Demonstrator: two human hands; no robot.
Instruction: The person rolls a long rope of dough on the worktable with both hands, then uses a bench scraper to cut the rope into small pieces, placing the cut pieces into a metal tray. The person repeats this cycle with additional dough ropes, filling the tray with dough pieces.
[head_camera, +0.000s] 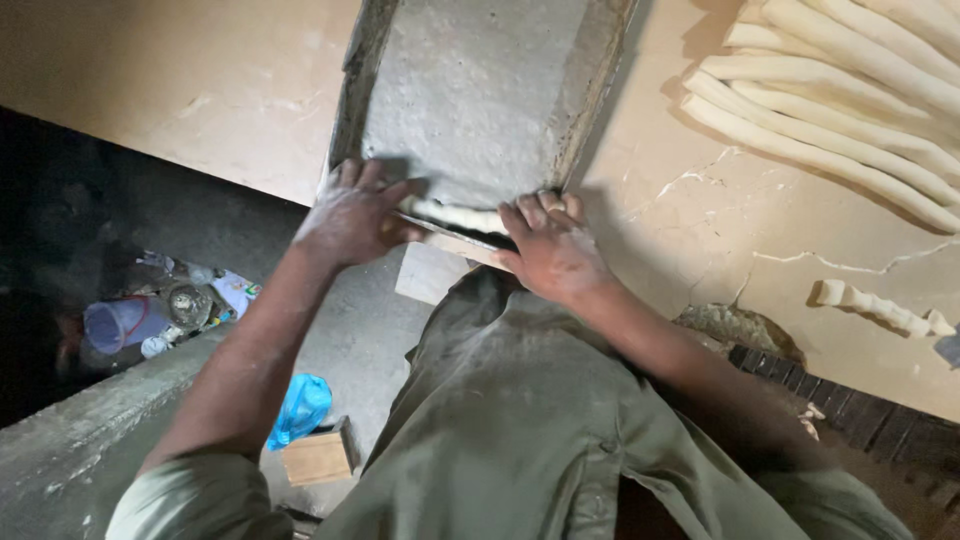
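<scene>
Pale dough rope (455, 214) at frame centre, ends hidden under left hand (352, 218) and right hand (548, 250). Pressed by flat, unclenched fingers, nothing grasped, on floured grey metal tray (480, 90).

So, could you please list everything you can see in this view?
tray: one, grey and floury, on the table ahead
dough strip: one, pale, at the tray's near edge between both hands
dough ropes: a pile, pale, upper right on the table
dough piece: one, short and knobbly, right on the table
table: one, tan, cracked at the right
blue bag: one, on the floor below
wooden box: one, beside the bag
left hand: on the strip
right hand: on the strip
</scene>
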